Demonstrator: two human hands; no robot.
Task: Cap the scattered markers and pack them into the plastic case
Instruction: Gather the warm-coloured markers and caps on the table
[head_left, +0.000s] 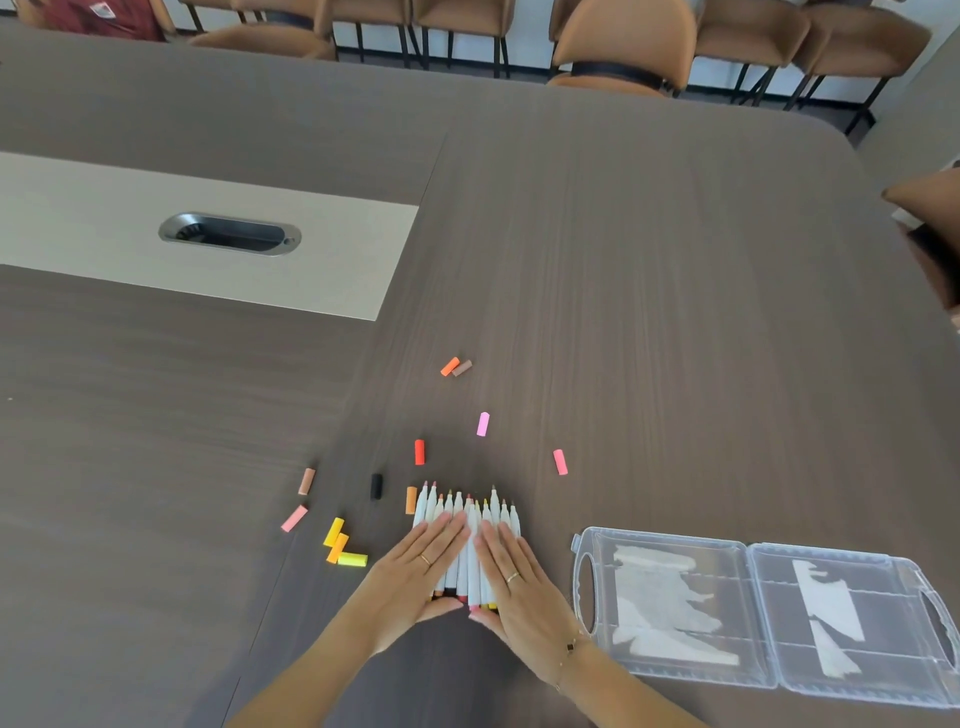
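Note:
A bundle of several white uncapped markers (470, 514) lies side by side on the dark table, tips pointing away from me. My left hand (421, 574) presses flat on the bundle's left side and my right hand (519, 582) presses flat on its right side, fingers straight. Loose caps lie scattered around: yellow caps (343, 545), a pink cap (294, 518), a tan cap (306, 480), a black cap (376, 486), a red cap (419, 451), a lilac cap (483, 423), an orange cap (450, 366). The clear plastic case (763, 608) lies open to the right.
A light inlay with a metal cable port (229, 234) sits at the far left of the table (675, 312). Brown chairs (623, 47) line the far edge. Another pink cap (559, 461) lies to the right of the markers.

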